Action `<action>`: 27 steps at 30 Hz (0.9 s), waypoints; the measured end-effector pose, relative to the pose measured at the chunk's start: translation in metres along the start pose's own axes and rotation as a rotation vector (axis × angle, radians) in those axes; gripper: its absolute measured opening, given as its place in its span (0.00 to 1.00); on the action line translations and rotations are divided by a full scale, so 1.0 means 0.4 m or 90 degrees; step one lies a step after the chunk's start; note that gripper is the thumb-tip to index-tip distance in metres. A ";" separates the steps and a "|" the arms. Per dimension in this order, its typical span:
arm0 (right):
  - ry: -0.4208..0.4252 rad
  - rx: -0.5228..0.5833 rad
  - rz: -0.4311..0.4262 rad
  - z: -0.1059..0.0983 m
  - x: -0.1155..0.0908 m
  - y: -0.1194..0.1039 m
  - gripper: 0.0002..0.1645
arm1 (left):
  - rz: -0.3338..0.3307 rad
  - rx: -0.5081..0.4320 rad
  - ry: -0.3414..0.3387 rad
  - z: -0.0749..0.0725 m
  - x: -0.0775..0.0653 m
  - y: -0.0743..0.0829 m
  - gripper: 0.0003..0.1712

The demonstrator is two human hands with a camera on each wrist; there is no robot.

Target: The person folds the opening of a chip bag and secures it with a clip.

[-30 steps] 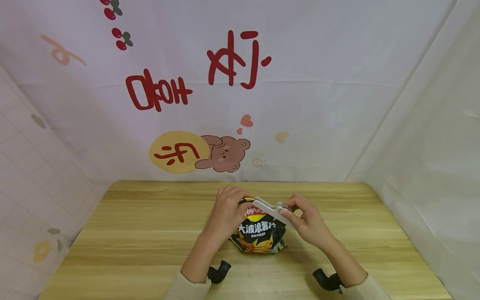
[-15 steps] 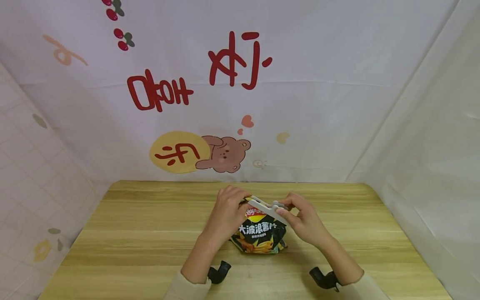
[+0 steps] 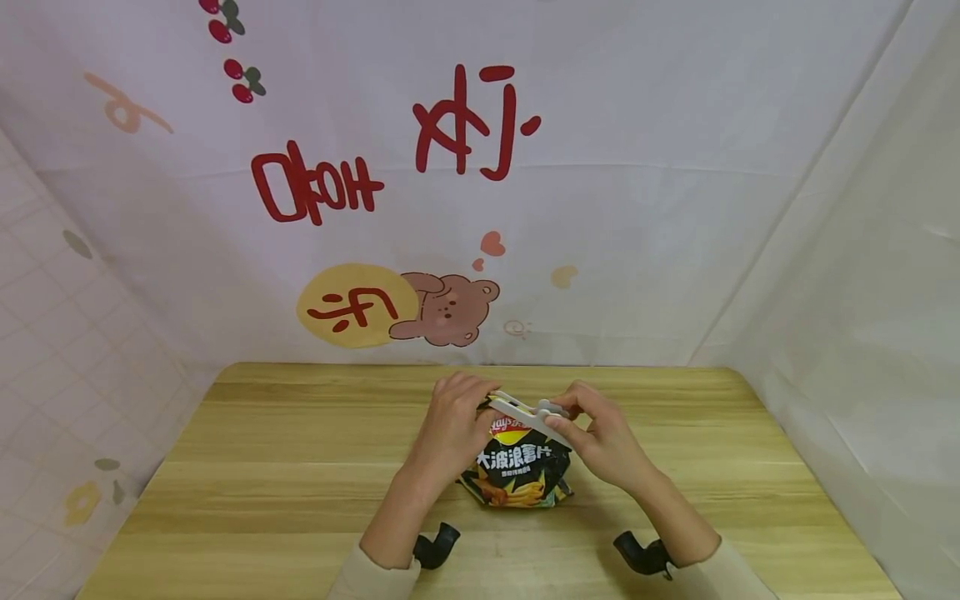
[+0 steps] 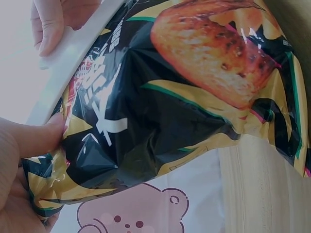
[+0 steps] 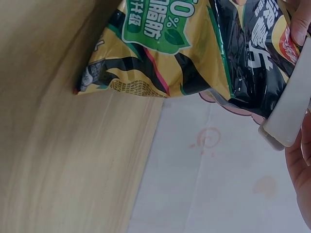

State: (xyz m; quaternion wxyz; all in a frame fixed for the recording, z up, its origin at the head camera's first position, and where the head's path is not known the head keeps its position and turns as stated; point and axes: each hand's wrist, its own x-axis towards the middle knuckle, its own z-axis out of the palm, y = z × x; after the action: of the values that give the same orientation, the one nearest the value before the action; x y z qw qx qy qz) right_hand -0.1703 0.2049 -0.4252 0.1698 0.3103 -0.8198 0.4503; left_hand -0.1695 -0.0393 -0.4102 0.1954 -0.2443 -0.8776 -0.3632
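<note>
A black and gold bag of potato chips [image 3: 517,467] stands on the wooden table, its top folded. My left hand [image 3: 453,425] pinches the upper left corner of the bag; in the left wrist view its thumb [image 4: 41,133] presses on the black front. Across the top edge lies a long white bag clip [image 3: 528,417], slanting down to the right. My right hand [image 3: 611,437] pinches the clip's raised grips between thumb and fingers. The right wrist view shows the clip's end [image 5: 286,116] reaching past the bag's side.
The wooden table [image 3: 300,467] meets a white printed cloth [image 3: 637,208] at the back, with more cloth along both sides. A black curved piece [image 3: 437,546] sits at the left wrist, and another [image 3: 641,552] at the right wrist.
My right hand has slid the white clip leftward along the bag's top, so its far end now reaches my left fingers. The left hand and the bag have stayed nearly still.
</note>
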 end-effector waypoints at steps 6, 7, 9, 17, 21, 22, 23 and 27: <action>-0.002 0.009 0.012 0.013 0.007 -0.002 0.15 | -0.015 0.002 0.006 -0.010 -0.008 -0.006 0.21; -0.002 0.011 0.016 0.015 0.008 -0.003 0.15 | -0.018 -0.001 0.007 -0.012 -0.009 -0.007 0.21; -0.003 0.013 0.028 0.016 0.009 -0.004 0.14 | -0.021 -0.006 0.007 -0.016 -0.010 -0.008 0.22; -0.009 0.004 0.064 0.003 -0.002 0.013 0.23 | -0.013 -0.023 0.004 -0.023 -0.008 -0.005 0.22; -0.009 0.005 0.061 -0.008 -0.011 0.018 0.23 | -0.010 -0.032 -0.002 -0.028 -0.009 -0.005 0.23; -0.007 0.005 0.061 -0.011 -0.014 0.019 0.23 | -0.009 -0.034 -0.004 -0.029 -0.010 -0.005 0.24; -0.005 0.004 0.059 -0.015 -0.016 0.021 0.23 | -0.008 -0.035 -0.006 -0.031 -0.011 -0.006 0.24; 0.000 -0.012 0.070 -0.032 -0.027 0.027 0.23 | -0.007 -0.036 -0.006 -0.046 -0.022 -0.013 0.27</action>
State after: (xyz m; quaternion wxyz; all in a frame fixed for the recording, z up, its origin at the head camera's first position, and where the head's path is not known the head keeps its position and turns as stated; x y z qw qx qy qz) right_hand -0.1694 0.2240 -0.4313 0.1478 0.2631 -0.8399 0.4512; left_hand -0.1621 -0.0586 -0.4054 0.1822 -0.2470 -0.8691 -0.3880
